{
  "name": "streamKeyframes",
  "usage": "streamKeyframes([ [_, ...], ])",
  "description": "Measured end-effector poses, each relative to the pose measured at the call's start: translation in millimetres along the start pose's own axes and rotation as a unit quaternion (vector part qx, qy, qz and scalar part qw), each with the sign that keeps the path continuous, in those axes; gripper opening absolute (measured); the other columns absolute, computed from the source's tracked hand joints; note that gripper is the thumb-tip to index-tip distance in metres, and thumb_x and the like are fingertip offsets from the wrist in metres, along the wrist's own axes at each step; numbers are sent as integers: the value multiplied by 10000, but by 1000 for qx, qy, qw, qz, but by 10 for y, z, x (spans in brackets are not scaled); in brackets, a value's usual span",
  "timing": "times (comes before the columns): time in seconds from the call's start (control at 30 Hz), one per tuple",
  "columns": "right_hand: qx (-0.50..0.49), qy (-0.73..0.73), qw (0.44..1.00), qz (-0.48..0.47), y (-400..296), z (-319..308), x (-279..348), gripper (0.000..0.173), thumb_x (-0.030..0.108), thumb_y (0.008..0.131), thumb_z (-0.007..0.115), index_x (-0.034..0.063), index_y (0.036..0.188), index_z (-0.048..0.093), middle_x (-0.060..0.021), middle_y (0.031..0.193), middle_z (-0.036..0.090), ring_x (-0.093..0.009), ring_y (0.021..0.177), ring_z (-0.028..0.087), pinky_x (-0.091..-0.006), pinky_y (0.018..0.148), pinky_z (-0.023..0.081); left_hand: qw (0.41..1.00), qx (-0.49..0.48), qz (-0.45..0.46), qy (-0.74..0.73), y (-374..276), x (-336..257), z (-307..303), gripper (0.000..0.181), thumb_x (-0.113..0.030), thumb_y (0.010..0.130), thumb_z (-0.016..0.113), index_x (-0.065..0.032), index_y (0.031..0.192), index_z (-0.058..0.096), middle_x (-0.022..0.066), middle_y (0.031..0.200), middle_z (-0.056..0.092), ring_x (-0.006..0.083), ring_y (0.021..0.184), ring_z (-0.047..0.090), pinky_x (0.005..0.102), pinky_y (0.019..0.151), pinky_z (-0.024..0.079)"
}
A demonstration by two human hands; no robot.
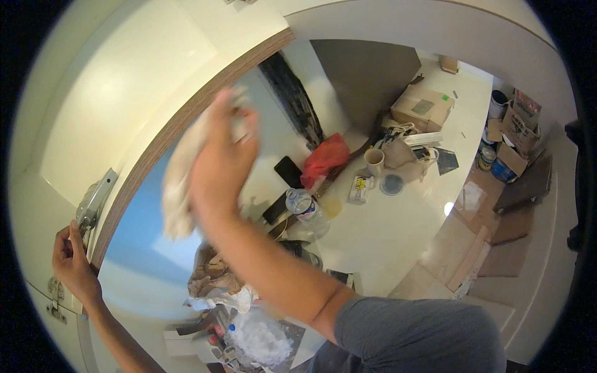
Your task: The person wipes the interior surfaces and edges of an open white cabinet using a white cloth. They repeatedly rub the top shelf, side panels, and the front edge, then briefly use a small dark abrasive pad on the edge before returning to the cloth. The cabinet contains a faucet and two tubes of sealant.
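Note:
A pale cloth [179,186] hangs from my right hand [224,158], which is raised before the wood-grain edge of a cabinet panel [186,107] and blurred by motion. At the far left, my left hand [77,265] has its fingertips at a grey metal lift-up hinge mechanism [95,200] on the cabinet's inner side. The left fingers are bent and the thumb is partly hidden; whether they grip the mechanism cannot be told. Metal hinges [56,289] sit on the cabinet below that hand.
Below lies a glossy white countertop [396,238] with a plastic bottle [308,210], a mug [374,161], a red plastic bag [326,156], a black phone [288,171] and a cardboard box [422,107]. Cans and boxes [508,158] stand on the floor at right. A bag of crumpled paper [212,272] is lower left.

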State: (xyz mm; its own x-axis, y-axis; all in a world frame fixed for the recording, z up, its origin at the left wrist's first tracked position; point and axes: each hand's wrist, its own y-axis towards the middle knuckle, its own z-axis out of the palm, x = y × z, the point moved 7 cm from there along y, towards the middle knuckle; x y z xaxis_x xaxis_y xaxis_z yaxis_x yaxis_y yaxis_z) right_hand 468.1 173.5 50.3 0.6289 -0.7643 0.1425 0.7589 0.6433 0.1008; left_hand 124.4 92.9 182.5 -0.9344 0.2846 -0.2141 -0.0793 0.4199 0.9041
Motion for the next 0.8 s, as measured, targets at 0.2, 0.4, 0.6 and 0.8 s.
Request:
streamKeyframes([
  [0.2,1,61,995,-81,620,-144,264,405,405,1109,693,32,1256,639,-35,1049,674,-120,982,628,-294,881,514,1000,13,-3,18,38,-23,27,336,-328,1081,742,-3,1007,779,-47,752,569,55,689,422,256,617,313],
  [0.4,99,-25,994,-37,-614,131,-205,483,260,1093,724,-24,1433,533,-97,1266,596,-180,1156,616,-331,1007,508,998,26,18,-51,59,-82,59,301,-285,1066,767,8,993,773,-87,692,458,26,656,336,253,594,220],
  [0.6,213,-75,974,25,-2288,331,-752,692,80,1095,619,-42,1675,264,-307,1683,292,-480,1596,298,-507,1303,294,996,70,14,-47,96,-25,28,280,-272,1066,770,-4,983,765,-63,746,558,24,672,402,234,599,277],
  [0.8,254,10,965,68,-2928,342,-954,581,7,1083,611,-28,1624,401,-287,1723,245,-478,1618,263,-499,1315,255,970,178,-9,-165,153,82,11,221,-234,1083,741,-13,1088,730,-5,892,690,49,741,574,222,686,464],
])
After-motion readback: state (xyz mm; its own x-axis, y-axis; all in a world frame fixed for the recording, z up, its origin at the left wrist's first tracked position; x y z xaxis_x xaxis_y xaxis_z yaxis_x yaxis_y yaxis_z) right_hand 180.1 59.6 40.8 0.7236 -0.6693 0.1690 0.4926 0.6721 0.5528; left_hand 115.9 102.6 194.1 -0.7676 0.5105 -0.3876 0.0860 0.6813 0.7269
